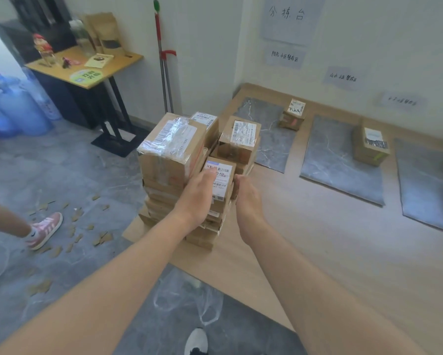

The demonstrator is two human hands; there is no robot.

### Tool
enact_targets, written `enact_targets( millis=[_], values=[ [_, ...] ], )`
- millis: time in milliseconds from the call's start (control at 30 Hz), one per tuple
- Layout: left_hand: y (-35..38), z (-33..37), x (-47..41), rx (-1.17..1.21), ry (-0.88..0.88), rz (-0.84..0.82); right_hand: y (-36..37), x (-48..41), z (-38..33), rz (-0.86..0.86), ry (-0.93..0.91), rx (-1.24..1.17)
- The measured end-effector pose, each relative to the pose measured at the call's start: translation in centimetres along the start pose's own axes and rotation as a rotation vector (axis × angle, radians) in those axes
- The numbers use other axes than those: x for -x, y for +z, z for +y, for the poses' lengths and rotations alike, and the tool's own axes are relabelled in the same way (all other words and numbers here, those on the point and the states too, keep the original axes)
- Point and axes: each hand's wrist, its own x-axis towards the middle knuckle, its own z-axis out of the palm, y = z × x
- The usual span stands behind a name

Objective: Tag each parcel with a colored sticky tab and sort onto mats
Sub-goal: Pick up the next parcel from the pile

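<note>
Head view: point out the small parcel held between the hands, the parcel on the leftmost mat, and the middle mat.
Held parcel [220,175], head view, on its white label.
Leftmost-mat parcel [293,114], head view, on its top.
Middle mat [330,160], head view, on bare grey surface.

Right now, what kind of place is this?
Most likely a small parcel sorting corner in a shop or office. A stack of labelled cardboard parcels stands on a low wooden platform, grey mats along the wall hold sorted boxes, and handwritten paper signs hang above them.
</note>
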Motion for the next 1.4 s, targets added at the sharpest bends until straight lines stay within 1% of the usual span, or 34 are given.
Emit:
enact_targets(
  millis=[100, 233, 367, 467, 567, 667, 767, 867, 1033, 1133, 1300, 1400],
  values=[
    [0.0, -0.5, 0.2, -0.009, 0.039, 0.007, 0.4, 0.1, 0.3, -0.02, 0.037, -0.024],
    [0.1, -1.1, 0.3, -0.001, 0.043, 0.063, 0.6, 0.1, 0.9, -0.03, 0.055, -0.062],
    [0.6, -0.9, 0.7, 0.026, 0.053, 0.086, 0.2, -0.1, 1.3, -0.027, 0.076, -0.067],
    [1.1, -1.2, 0.7, 0.036, 0.047, 0.086, -0.5, 0.1, 1.2, -0.001, 0.088, -0.057],
    [1.4, -1.5, 0.6, 0.07, 0.042, 0.05, -1.2, 0.2, 1.2, 0.011, 0.101, -0.033],
    [1.9, -1.5, 0.8, 0.103, 0.029, 0.058, -2.3, 0.6, 0.8, 0.068, 0.108, 0.009],
    [2.6, -1.1, 0.9, 0.12, 0.024, 0.062, -3.5, 1.0, 0.1, 0.088, 0.085, 0.007],
    [3.2, 0.1, 1.1, 0.179, 0.022, 0.021, -4.6, 1.4, -0.5, 0.099, 0.034, -0.038],
    [4.6, 3.2, 1.7, 0.208, 0.089, -0.079, -6.5, 2.1, -2.2, 0.145, -0.061, -0.072],
    [6.2, 4.9, 1.9, 0.169, 0.126, -0.126, -8.1, 3.0, -3.5, 0.195, -0.088, -0.128],
    [10.0, 7.3, 2.2, 0.194, 0.133, -0.216, -11.9, 4.2, -5.3, 0.294, -0.122, -0.21],
    [12.4, 8.4, 2.8, 0.207, 0.116, -0.24, -14.6, 4.8, -5.9, 0.367, -0.161, -0.236]
  ],
)
